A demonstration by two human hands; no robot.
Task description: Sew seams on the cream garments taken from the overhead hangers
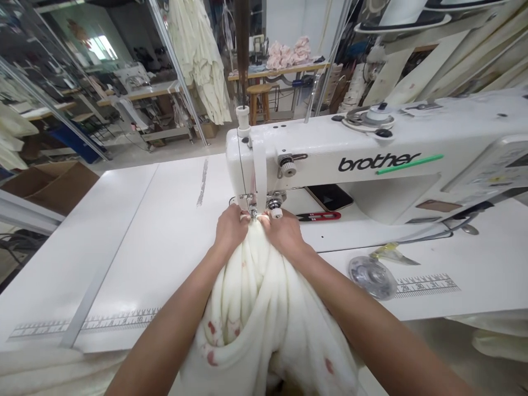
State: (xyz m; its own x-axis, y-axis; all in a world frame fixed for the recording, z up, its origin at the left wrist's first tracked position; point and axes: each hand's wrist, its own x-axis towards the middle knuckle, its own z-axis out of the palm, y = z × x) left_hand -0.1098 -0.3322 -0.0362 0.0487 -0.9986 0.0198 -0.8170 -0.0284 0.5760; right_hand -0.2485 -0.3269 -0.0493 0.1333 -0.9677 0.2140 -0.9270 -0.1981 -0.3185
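Cream fabric (259, 286) with small red marks hangs in folds from the sewing machine (313, 148) down over the table's front edge. Its upper edge lies under the presser foot (253, 210). To the left of the foot, my left hand (232, 226) pinches the fabric edge. On the other side, my right hand (284, 230) grips the same edge, its fingers close to the foot. A white strip (259, 170) runs down the front of the machine head toward the needle area. The fingertips are partly hidden by the machine parts and the cloth.
Red-handled thread snips (319, 216) and a phone (330, 196) lie under the machine arm. A clear round container (372, 276) and a yellow-and-clear pointed item (395, 253) sit at the right. A printed ruler (119, 320) runs along the front edge. A cardboard box (58, 184) stands left.
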